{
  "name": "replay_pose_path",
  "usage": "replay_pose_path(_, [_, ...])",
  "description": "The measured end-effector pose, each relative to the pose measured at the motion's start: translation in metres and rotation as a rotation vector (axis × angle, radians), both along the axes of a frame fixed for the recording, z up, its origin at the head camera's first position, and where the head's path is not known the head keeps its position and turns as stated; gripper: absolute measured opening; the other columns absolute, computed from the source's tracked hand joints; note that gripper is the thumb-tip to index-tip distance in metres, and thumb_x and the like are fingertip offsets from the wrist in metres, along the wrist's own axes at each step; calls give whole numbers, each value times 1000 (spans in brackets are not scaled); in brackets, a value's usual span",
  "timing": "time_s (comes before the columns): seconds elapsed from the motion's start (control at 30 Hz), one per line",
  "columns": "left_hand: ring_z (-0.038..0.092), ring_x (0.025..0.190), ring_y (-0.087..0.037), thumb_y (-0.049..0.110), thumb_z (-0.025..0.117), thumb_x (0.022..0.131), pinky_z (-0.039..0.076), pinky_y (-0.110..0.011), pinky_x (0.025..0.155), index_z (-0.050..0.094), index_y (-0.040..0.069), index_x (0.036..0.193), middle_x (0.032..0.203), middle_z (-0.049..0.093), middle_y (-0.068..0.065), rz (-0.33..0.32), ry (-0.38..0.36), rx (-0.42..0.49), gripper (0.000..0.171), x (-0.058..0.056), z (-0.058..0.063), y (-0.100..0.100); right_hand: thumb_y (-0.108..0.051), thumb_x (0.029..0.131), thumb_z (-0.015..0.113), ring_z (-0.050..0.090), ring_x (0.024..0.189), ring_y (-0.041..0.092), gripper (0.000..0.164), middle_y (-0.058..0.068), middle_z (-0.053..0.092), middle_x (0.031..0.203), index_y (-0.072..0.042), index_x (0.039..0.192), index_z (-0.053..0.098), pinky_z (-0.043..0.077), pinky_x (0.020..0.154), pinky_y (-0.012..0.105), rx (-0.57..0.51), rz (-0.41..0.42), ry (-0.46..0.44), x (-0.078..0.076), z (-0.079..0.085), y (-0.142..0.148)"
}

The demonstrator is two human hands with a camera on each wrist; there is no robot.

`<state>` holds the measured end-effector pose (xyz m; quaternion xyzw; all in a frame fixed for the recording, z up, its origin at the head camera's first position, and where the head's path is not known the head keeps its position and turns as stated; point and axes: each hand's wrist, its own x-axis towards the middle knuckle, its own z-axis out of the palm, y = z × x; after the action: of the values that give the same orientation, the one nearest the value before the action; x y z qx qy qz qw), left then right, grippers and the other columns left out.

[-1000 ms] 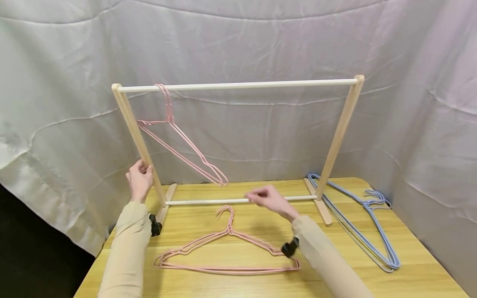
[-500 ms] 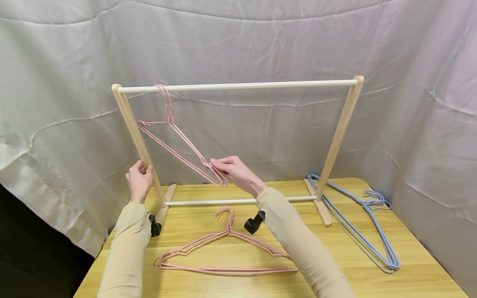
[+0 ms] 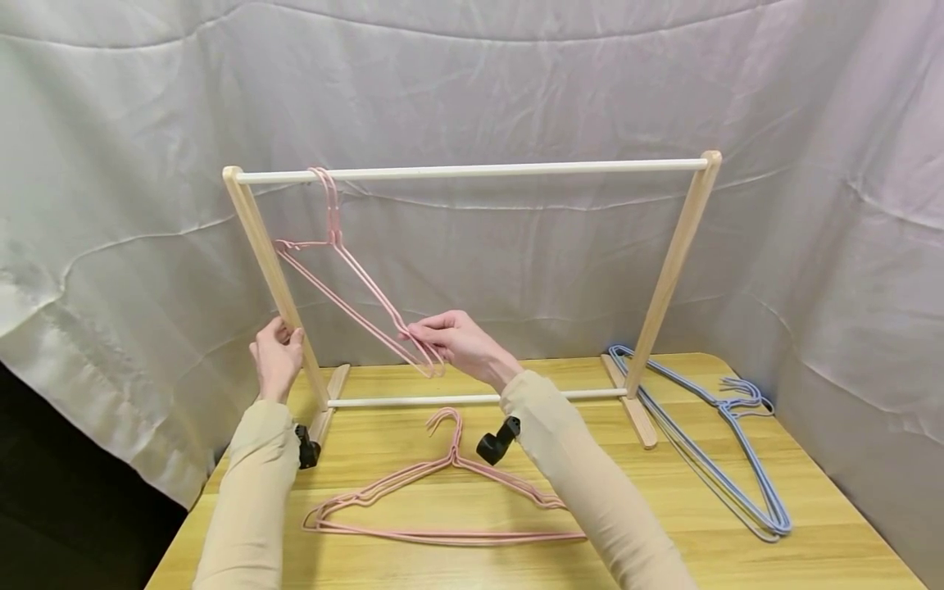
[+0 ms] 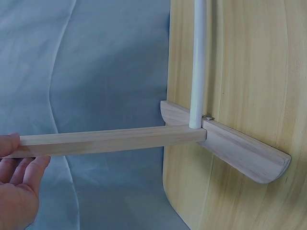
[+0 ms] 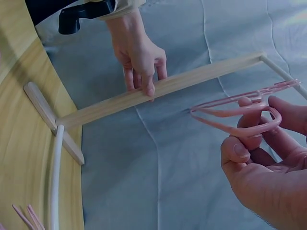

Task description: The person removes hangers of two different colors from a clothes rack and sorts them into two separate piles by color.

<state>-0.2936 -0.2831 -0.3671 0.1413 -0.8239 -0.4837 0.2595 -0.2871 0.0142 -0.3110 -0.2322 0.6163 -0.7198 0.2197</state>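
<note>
Two pink wire hangers point(image 3: 334, 225) hang by their hooks from the white top bar point(image 3: 516, 170) of a small wooden rack, near its left end. My right hand point(image 3: 460, 344) pinches their lower right corners between thumb and fingers; in the right wrist view, the looped pink ends point(image 5: 259, 129) pass among the fingers. My left hand point(image 3: 276, 360) grips the rack's left upright point(image 3: 267, 264) about two-thirds of the way down. Thumb and fingers lie on opposite sides of that upright point(image 4: 105, 141) in the left wrist view.
More pink hangers point(image 3: 452, 456) lie stacked flat on the wooden table point(image 3: 398, 565) in front of the rack, partly under my right forearm. Several blue hangers point(image 3: 725, 403) lie at the right, beside the right foot point(image 3: 640, 422). A grey curtain point(image 3: 472, 98) surrounds the table behind.
My right hand has risen leftward from above the lower bar to the hanging pink hangers, taken hold of their corners and shifted them slightly left. The left hand has stayed on the upright.
</note>
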Motion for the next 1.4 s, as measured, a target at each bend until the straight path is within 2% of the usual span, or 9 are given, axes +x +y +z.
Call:
replay_pose_path(0.23, [38,139,-43,10,55,100,31,-55,114,61,0,132,135,62,-27,1,0,-1,34,0,1,-1,6,99,51,68,83,1,35,-2,75,90,24,128,51,53,72,14,-28,-62,13,0,1,0])
replay_pose_path(0.37, [42,139,-43,10,54,100,37,-55,112,61,0,132,134,62,-27,1,7,-11,34,0,1,-1,5,99,52,68,83,1,35,-3,76,89,24,129,51,53,73,14,-37,-69,0,0,0,1])
replay_pose_path(0.6, [37,137,-42,9,55,100,27,-54,113,62,0,130,133,63,-26,0,10,-3,32,0,0,0,3,98,55,67,82,4,35,9,78,103,22,128,54,53,70,15,-50,-90,7,0,0,2])
replay_pose_path(0.9, [36,136,-42,12,55,101,27,-55,112,61,1,132,135,62,-26,2,-11,-2,34,-1,0,0,6,98,52,66,76,2,37,-9,75,83,25,129,48,52,70,14,-82,-66,32,0,0,4])
replay_pose_path(1.2, [35,137,-43,11,54,101,28,-56,113,60,1,134,136,61,-26,-5,-7,4,35,0,0,0,8,97,54,61,70,3,35,-8,75,81,27,125,50,47,65,17,-86,-91,59,0,-4,9])
replay_pose_path(1.4, [38,135,-43,10,55,100,29,-55,112,62,1,131,133,63,-26,6,15,-4,33,1,-1,1,8,97,53,60,72,3,36,-3,76,88,29,126,48,46,66,17,-91,-82,71,0,-6,14])
